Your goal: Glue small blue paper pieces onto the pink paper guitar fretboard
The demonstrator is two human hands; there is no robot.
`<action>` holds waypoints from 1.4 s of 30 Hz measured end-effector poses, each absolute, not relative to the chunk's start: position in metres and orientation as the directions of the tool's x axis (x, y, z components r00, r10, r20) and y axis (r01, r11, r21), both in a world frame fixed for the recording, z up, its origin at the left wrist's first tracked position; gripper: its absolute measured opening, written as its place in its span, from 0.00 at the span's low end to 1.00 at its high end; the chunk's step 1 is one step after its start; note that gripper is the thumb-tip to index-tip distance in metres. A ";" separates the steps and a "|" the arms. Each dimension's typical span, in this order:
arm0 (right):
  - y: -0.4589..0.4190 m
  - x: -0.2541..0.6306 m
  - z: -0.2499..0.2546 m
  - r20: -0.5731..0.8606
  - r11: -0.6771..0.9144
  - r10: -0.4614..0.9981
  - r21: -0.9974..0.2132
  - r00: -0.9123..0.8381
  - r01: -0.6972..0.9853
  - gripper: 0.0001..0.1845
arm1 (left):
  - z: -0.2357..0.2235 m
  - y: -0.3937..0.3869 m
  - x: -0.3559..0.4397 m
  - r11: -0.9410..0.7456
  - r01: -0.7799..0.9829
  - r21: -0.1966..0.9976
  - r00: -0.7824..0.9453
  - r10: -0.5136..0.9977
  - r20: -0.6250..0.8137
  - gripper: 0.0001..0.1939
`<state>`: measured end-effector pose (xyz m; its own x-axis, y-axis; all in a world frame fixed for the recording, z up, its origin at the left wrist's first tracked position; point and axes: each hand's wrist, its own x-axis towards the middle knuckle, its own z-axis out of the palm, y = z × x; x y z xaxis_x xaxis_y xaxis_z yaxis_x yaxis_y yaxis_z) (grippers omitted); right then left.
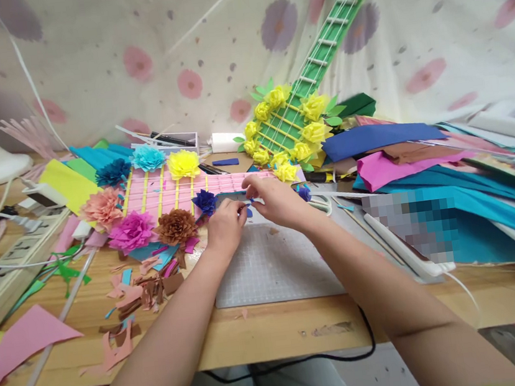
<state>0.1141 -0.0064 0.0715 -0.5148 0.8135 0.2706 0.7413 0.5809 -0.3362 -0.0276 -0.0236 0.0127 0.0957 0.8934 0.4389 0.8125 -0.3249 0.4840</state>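
Note:
Over the back part of a grey cutting mat (276,266), my left hand (226,227) and my right hand (278,202) meet with their fingertips close together. Both are closed in a pinch on a small dark blue paper piece (252,200), mostly covered by the fingers. Just left of my left hand is a dark blue paper flower (205,202). It stands at the edge of a pink guitar-like paper shape (167,188) with yellow strips. Around that shape sit brown (176,227), magenta (131,231), salmon (101,208) and yellow (183,164) paper flowers.
A green paper guitar (288,120) with yellow flowers leans on the back curtain. Coloured paper sheets (386,136) pile up at right, beside a pixelated device (412,230). Paper scraps (148,294) litter the left, near a power strip (7,261). A black cable (368,329) hangs over the front edge.

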 end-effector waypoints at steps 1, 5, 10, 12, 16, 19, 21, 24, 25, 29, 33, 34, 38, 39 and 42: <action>-0.004 0.110 0.072 0.251 0.590 0.807 -0.308 -0.534 0.746 0.19 | 0.014 -0.024 -0.029 -0.311 0.826 0.470 0.095 0.899 0.428 0.08; -0.003 0.098 0.072 0.184 0.581 0.812 -0.169 -0.554 0.796 0.18 | 0.018 -0.022 -0.033 -0.257 0.857 0.447 0.082 0.924 0.375 0.09; -0.002 0.090 0.073 0.171 0.537 0.836 -0.054 -0.522 0.842 0.14 | 0.017 -0.021 -0.034 -0.240 0.852 0.465 0.052 0.923 0.381 0.08; -0.001 0.089 0.076 0.184 0.523 0.844 -0.077 -0.503 0.849 0.13 | 0.015 -0.020 -0.033 -0.243 0.849 0.469 0.037 0.913 0.406 0.08; 0.003 0.091 0.080 0.222 0.496 0.867 -0.310 -0.445 0.811 0.12 | 0.017 -0.021 -0.040 -0.276 0.835 0.475 -0.016 0.852 0.523 0.07; 0.014 0.089 0.075 0.218 0.378 0.924 -0.638 -0.314 0.671 0.11 | 0.026 -0.019 -0.059 -0.231 0.844 0.484 -0.180 0.728 0.661 0.09; 0.024 0.084 0.069 0.149 0.238 0.965 -0.842 -0.215 0.484 0.11 | 0.031 -0.016 -0.076 -0.177 0.841 0.511 -0.300 0.633 0.713 0.10; 0.038 0.072 0.058 0.010 0.027 0.996 -0.981 -0.090 0.193 0.13 | 0.034 -0.010 -0.095 -0.160 0.866 0.474 -0.310 0.573 0.759 0.10; 0.041 0.068 0.055 -0.018 -0.011 0.998 -0.992 -0.058 0.127 0.13 | 0.032 -0.008 -0.097 -0.181 0.883 0.433 -0.255 0.590 0.766 0.10; 0.048 0.053 0.041 -0.025 -0.026 0.999 -1.000 0.041 0.014 0.14 | 0.022 -0.002 -0.086 -0.336 0.913 0.233 0.077 0.701 0.709 0.13; 0.048 0.046 0.020 0.077 0.074 0.983 -0.997 0.169 0.026 0.13 | 0.012 0.004 -0.069 -0.393 0.913 0.109 0.251 0.752 0.609 0.14; 0.047 0.046 0.015 0.105 0.098 0.978 -0.994 0.182 0.047 0.13 | 0.011 0.006 -0.067 -0.385 0.917 0.103 0.252 0.761 0.597 0.12; 0.044 0.044 0.006 0.152 0.136 0.975 -0.985 0.165 0.102 0.14 | 0.012 0.009 -0.071 -0.296 0.942 0.158 0.149 0.791 0.593 0.07; 0.044 0.044 0.006 0.148 0.134 0.977 -0.986 0.152 0.100 0.14 | 0.013 0.008 -0.074 -0.269 0.946 0.180 0.113 0.796 0.595 0.07; 0.044 0.043 0.007 0.118 0.111 0.987 -0.991 0.112 0.071 0.15 | 0.016 0.002 -0.079 -0.205 0.947 0.248 0.018 0.804 0.594 0.06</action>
